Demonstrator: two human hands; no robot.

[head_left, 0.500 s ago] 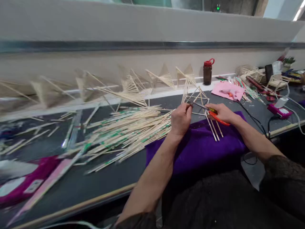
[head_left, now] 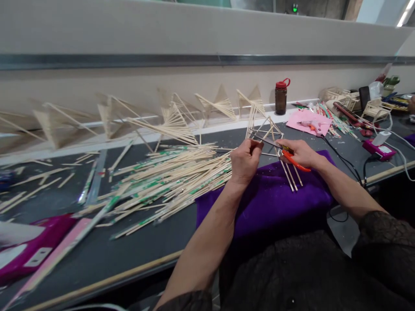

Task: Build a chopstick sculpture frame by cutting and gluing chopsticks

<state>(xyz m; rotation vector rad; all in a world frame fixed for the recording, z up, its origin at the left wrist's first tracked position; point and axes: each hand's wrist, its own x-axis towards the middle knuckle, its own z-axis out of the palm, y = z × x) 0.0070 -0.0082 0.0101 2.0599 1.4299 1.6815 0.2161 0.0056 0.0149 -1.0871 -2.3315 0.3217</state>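
Observation:
My right hand (head_left: 300, 153) is closed around the orange handles of a pair of scissors (head_left: 295, 161), whose blades point left toward my other hand. My left hand (head_left: 246, 160) is closed in a pinch right by the blades; whatever lies between its fingertips is too small and hidden to name. Just beyond both hands stands a frame of thin wooden sticks (head_left: 270, 125). Several bare sticks (head_left: 292, 175) stretch out below the scissors, over a purple cloth (head_left: 269, 203) at the table's front edge.
A big heap of wooden sticks (head_left: 175, 177) lies left of my hands. Stick models (head_left: 177, 123) line the wall. A brown bottle (head_left: 281, 98) with a red lid stands behind. At right, a glue gun (head_left: 313, 126) rests on pink paper (head_left: 295, 119), near a magenta power strip (head_left: 379, 149).
The view has shifted slightly and grown sharper. My left fingertips sit a little differently against the scissor blades; both hands stay in nearly the same place.

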